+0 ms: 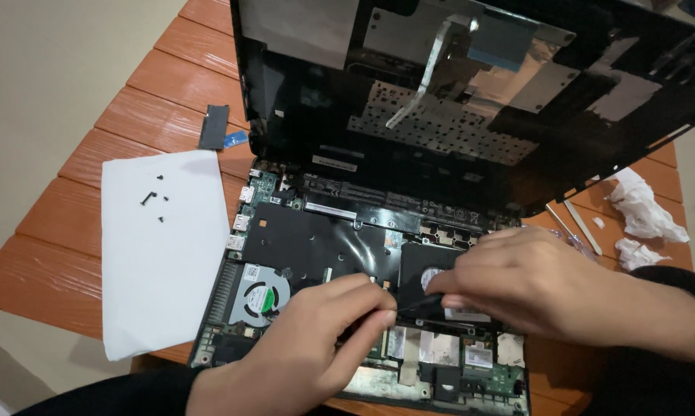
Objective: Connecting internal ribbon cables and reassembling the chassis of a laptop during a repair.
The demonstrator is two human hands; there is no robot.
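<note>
An opened laptop base (316, 239) lies on the orange slatted table, its circuit board, round cooling fan (259, 296) and black shielding exposed. The lifted keyboard cover (470, 100) leans up behind it, underside showing. My left hand (309, 350) rests over the lower middle of the board, its fingertips pinching a thin black part near the drive bay. My right hand (532, 285) comes in from the right, fingers closed on a slim dark tool (420, 302) whose tip meets my left fingertips. What lies under my hands is hidden.
A white paper sheet (162, 254) with several small black screws (153, 199) lies left of the laptop. A dark memory-like strip (214, 127) sits beyond it. Crumpled white tissues (644, 212) and thin metal tools (574, 227) lie at the right. The table edge runs along the left.
</note>
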